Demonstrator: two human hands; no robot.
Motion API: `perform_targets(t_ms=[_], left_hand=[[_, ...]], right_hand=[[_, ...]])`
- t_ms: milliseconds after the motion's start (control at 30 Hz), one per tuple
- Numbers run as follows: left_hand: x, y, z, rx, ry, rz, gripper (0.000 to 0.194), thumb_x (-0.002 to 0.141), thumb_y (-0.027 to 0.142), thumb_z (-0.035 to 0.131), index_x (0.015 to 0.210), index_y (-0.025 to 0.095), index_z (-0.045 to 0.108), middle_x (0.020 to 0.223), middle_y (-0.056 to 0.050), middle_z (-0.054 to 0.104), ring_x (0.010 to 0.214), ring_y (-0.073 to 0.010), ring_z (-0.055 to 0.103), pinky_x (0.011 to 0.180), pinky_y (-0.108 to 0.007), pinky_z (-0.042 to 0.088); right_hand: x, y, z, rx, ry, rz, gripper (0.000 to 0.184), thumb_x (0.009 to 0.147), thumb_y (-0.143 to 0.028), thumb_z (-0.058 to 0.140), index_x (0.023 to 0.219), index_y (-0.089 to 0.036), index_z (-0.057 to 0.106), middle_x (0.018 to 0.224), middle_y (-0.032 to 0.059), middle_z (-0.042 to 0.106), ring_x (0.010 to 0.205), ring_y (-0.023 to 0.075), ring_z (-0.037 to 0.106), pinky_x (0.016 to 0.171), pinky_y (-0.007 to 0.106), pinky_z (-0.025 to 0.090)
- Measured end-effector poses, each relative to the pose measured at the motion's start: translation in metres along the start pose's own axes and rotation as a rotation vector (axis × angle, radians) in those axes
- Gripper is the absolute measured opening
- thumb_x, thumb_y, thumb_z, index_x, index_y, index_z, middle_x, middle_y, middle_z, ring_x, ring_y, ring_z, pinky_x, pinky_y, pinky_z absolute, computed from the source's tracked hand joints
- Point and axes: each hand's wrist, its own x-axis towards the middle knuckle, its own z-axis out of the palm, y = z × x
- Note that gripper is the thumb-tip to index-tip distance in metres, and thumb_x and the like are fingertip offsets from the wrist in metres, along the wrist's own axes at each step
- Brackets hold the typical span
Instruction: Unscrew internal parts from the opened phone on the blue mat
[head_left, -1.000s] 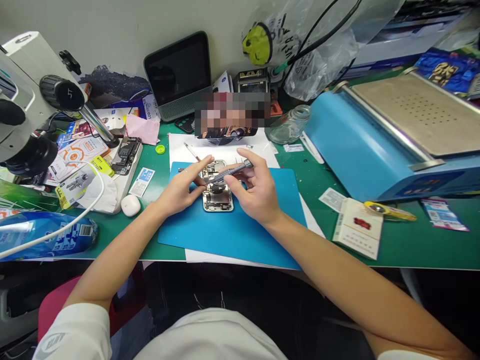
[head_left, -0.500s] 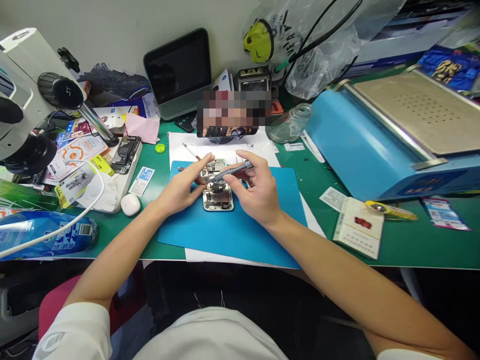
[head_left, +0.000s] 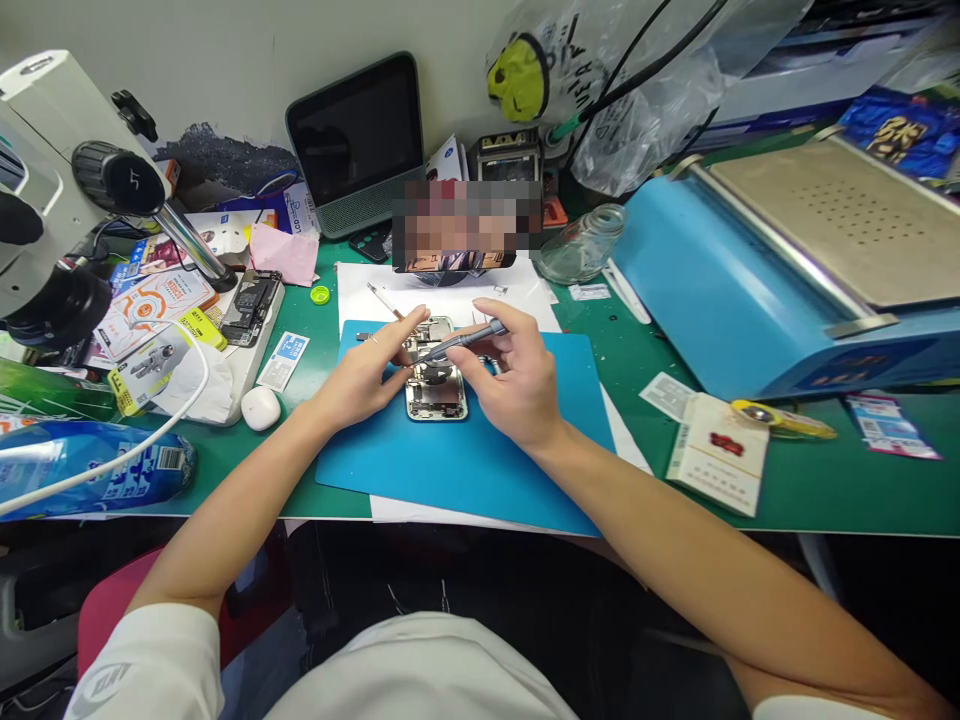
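Note:
An opened smartphone [head_left: 442,398] lies on a blue mat [head_left: 450,460], its inner parts exposed. My right hand [head_left: 523,385] grips a grey screwdriver [head_left: 469,338] between thumb and fingers, slanted over the phone. The screwdriver's tip points left, toward my left fingertips. My left hand [head_left: 364,375] is closed at the phone's left edge, its thumb low and index finger reaching over the upper part. Those fingers hide part of the phone and the exact spot where the tip ends.
Behind the mat, a propped phone [head_left: 455,262] stands on white paper. A microscope [head_left: 120,180] and a second opened phone [head_left: 253,305] are at left. A blue machine with a metal plate [head_left: 720,290], a glass jar [head_left: 585,245] and a cigarette box [head_left: 720,455] occupy the right.
Both hands, the screwdriver and the opened phone keep practically the same positions. The picture on the propped phone differs slightly.

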Motion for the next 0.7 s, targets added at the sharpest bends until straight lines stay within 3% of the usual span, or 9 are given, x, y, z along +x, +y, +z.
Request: perform_targets(t_ms=[200, 467, 700], left_hand=[[0.0002, 0.001, 0.0004, -0.011, 0.006, 0.005, 0.078, 0.097, 0.01, 0.055, 0.166, 0.03, 0.024, 0.15, -0.014, 0.057, 0.086, -0.0141, 0.067, 0.088, -0.033, 0.057], [-0.0002, 0.0007, 0.0004, -0.02, 0.014, 0.012, 0.075, 0.098, 0.01, 0.055, 0.165, 0.03, 0.028, 0.133, -0.011, 0.065, 0.085, -0.0144, 0.068, 0.087, -0.032, 0.057], [-0.0001, 0.0009, 0.0015, -0.024, 0.009, 0.012, 0.075, 0.098, 0.01, 0.054, 0.165, 0.03, 0.027, 0.142, -0.012, 0.061, 0.085, -0.0137, 0.067, 0.088, -0.032, 0.057]], right_hand=[[0.0008, -0.0004, 0.0002, 0.055, 0.002, 0.006, 0.046, 0.095, -0.043, 0.073, 0.135, -0.028, 0.056, 0.097, 0.0028, 0.078, 0.08, 0.0213, 0.078, 0.073, 0.036, 0.07], [-0.0007, 0.0003, -0.0002, 0.089, -0.016, 0.026, 0.048, 0.094, -0.036, 0.074, 0.138, -0.031, 0.055, 0.101, 0.002, 0.079, 0.085, 0.0215, 0.079, 0.078, 0.037, 0.07], [0.0, 0.0006, 0.0004, 0.108, -0.015, 0.072, 0.048, 0.094, -0.047, 0.073, 0.135, -0.03, 0.055, 0.098, 0.0029, 0.077, 0.084, 0.0227, 0.078, 0.076, 0.038, 0.069]])
